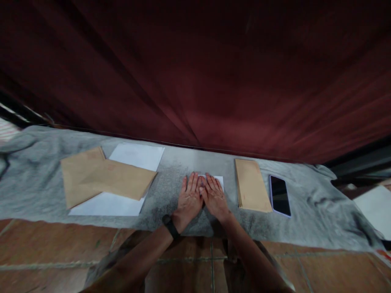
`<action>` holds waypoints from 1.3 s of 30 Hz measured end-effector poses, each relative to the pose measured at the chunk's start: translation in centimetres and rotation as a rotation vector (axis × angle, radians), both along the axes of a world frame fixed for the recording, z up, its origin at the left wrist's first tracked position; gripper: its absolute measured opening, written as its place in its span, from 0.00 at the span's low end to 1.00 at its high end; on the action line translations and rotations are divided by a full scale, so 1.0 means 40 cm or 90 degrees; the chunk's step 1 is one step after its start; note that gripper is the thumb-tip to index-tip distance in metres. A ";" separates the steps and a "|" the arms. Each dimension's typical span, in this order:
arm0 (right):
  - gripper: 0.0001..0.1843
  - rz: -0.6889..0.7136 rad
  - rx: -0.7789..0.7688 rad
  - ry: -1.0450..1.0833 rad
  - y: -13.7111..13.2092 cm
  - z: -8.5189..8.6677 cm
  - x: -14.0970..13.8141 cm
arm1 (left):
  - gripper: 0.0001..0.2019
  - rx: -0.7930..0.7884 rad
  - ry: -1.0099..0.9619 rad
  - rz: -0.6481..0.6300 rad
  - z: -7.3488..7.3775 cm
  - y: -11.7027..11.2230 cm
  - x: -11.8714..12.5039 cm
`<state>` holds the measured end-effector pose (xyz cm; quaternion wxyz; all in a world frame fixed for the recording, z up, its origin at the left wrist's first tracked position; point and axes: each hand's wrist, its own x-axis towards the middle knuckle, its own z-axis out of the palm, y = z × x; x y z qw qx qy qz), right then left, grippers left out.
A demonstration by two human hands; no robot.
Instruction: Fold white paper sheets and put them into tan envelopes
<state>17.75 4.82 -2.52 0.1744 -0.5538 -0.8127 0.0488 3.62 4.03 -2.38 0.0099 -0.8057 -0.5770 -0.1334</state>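
Both my hands lie flat, side by side, on a small piece of white paper [220, 179] in the middle of the grey cloth. My left hand [190, 198], with a dark watch [170, 226] on its wrist, presses down with fingers stretched out. Beside it my right hand [214, 197] rests palm down, fingers extended, its thumb close to the left hand. Most of the paper is hidden under them; only its top and right edge show. To the right of my hands sits a stack of brown envelopes [252, 185].
Right of the stack lies a phone [280, 196] with a dark screen. At left, more brown envelopes [119, 179] overlap white sheets [106, 204]. The grey cloth [166, 199] covers a long narrow surface, with a dark red curtain [195, 89] behind and floor tiles [51, 244] in front.
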 end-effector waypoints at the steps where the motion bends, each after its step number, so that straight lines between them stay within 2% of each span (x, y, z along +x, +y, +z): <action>1: 0.28 0.001 -0.002 -0.002 0.000 0.000 0.001 | 0.30 0.006 -0.007 -0.026 0.000 -0.003 -0.003; 4: 0.28 0.006 -0.011 -0.006 0.000 0.000 0.002 | 0.30 0.004 -0.033 -0.071 0.000 -0.014 -0.017; 8: 0.28 0.016 -0.008 -0.015 0.000 -0.004 0.004 | 0.29 -0.023 -0.040 -0.082 0.004 -0.027 -0.031; 15: 0.27 -0.001 0.033 -0.056 0.000 -0.011 0.026 | 0.30 -0.039 -0.023 -0.016 0.021 -0.020 -0.037; 21: 0.28 -0.037 0.058 -0.074 -0.003 -0.014 0.052 | 0.29 -0.030 0.026 -0.030 0.021 -0.010 -0.079; 25: 0.30 -0.059 0.053 -0.082 -0.008 -0.012 0.070 | 0.29 -0.027 0.053 -0.010 0.017 -0.010 -0.094; 31: 0.30 -0.078 0.045 -0.100 -0.018 -0.011 0.098 | 0.29 -0.008 0.046 0.001 0.004 -0.013 -0.110; 34: 0.30 -0.086 0.052 -0.101 -0.024 -0.014 0.104 | 0.28 0.026 0.024 0.022 0.012 -0.012 -0.111; 36: 0.30 -0.089 0.054 -0.102 -0.027 -0.014 0.103 | 0.27 0.042 -0.001 0.003 0.023 -0.019 -0.099; 39: 0.30 -0.090 0.052 -0.105 -0.029 -0.011 0.100 | 0.27 0.036 -0.043 -0.103 0.033 -0.053 -0.061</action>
